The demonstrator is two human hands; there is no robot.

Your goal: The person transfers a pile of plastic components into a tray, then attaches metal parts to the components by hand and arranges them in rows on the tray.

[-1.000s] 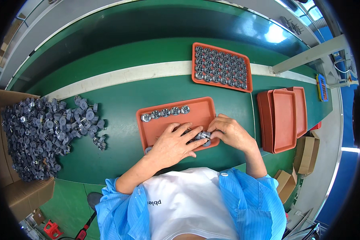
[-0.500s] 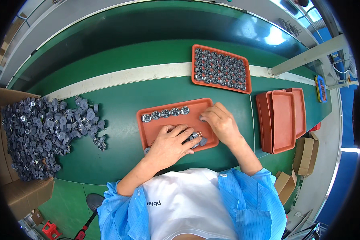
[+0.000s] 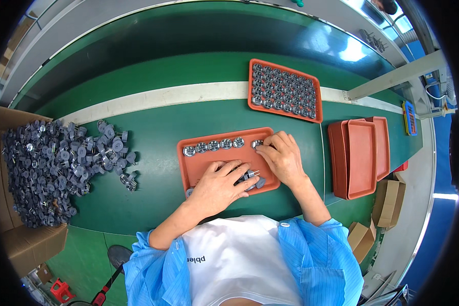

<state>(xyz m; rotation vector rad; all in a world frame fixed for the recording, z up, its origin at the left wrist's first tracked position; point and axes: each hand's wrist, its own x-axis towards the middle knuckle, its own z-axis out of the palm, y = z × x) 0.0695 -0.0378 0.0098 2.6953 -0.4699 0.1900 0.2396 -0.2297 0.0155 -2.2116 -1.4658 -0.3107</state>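
Observation:
In front of me lies an orange-red tray [image 3: 201,164] with a row of several round components [image 3: 213,145] along its far edge, their silvery faces up. My right hand [image 3: 282,157] pinches another round component [image 3: 257,144] between thumb and fingers, right of that row, over the tray's far right part. My left hand [image 3: 217,186] is spread over the near part of the tray. Under and beside its fingers lie loose grey components [image 3: 259,182] with thin metal pins, partly hidden by the hand.
At left, a cardboard box [image 3: 33,250] spills a heap of grey components [image 3: 61,163] onto the green table [image 3: 153,188]. A filled tray [image 3: 284,92] stands at the back right. Stacked orange-red trays [image 3: 361,158] are at right, near a slanted white post [image 3: 398,75].
My right hand has turned slightly, and the round component in its fingers now shows its silvery face. My left hand stays over the loose components. The whole view has shifted a little.

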